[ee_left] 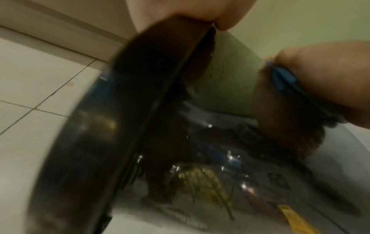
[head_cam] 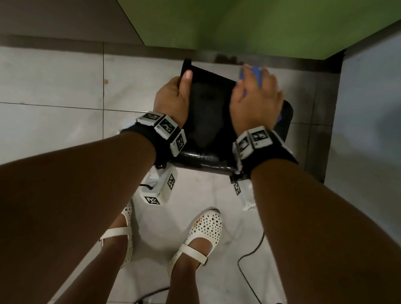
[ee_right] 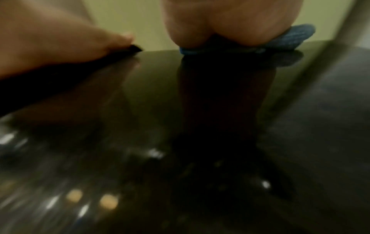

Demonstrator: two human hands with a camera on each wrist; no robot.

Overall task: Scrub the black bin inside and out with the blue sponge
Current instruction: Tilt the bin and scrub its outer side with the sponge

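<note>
1. Bin [head_cam: 210, 107], black, lay tilted on pale floor tiles [head_cam: 52, 78] at 12 o'clock of the feet.
2. Left hand [head_cam: 173, 95] gripped its 9 o'clock edge, thumb on top.
3. Right hand [head_cam: 256, 100] pressed the blue sponge [head_cam: 254, 74] at 1 o'clock, fingers curled over it.

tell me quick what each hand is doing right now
Left hand: grips the black bin at its edge.
Right hand: presses the blue sponge onto the bin.

White perforated shoes [head_cam: 198, 240] stand on pale floor tiles [head_cam: 47, 77], black cables [head_cam: 254, 279] beside, green wall [head_cam: 236, 14] ahead.
</note>
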